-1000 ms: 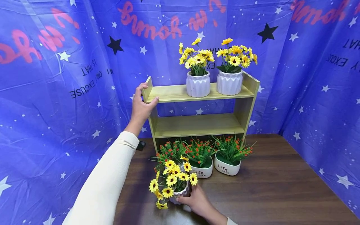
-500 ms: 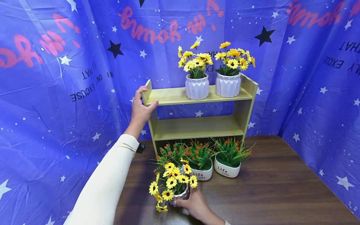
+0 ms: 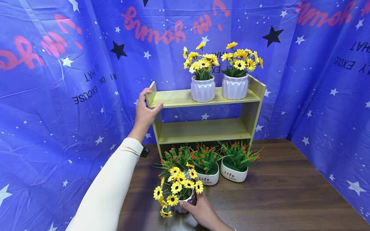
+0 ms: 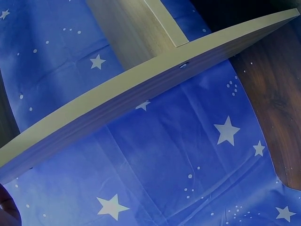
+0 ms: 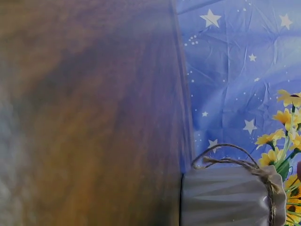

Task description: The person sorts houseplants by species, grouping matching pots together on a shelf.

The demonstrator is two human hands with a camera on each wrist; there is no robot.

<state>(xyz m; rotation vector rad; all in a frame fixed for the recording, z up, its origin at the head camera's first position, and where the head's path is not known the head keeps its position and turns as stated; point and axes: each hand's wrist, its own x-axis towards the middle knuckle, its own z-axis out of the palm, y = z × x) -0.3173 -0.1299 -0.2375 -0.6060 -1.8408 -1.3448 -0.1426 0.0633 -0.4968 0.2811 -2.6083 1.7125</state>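
Note:
My left hand (image 3: 145, 110) grips the upper left corner of a light wooden shelf (image 3: 205, 131), thumb on the front of the top board. Low in front of the shelf, my right hand (image 3: 202, 210) holds a white fluted flowerpot of yellow daisies (image 3: 176, 187) at its right side. Whether its base rests on the table is hard to tell. In the right wrist view, a fluted pot (image 5: 225, 197) has twine round its rim. The left wrist view shows the shelf's side panel (image 4: 141, 75) and a bit of a finger (image 4: 8, 207).
Two similar daisy pots, one near the middle (image 3: 203, 89) and one at the right (image 3: 235, 87), stand on the top board. White oval planters (image 3: 233, 175) with red-flowered greenery line the shelf's foot; the leftmost is mostly hidden. Blue starry curtains (image 3: 72, 128) surround the brown table (image 3: 277, 192).
Everything sits slightly lower in the head view than a second ago. Both hands keep their holds, and the pots and shelf show no clear movement.

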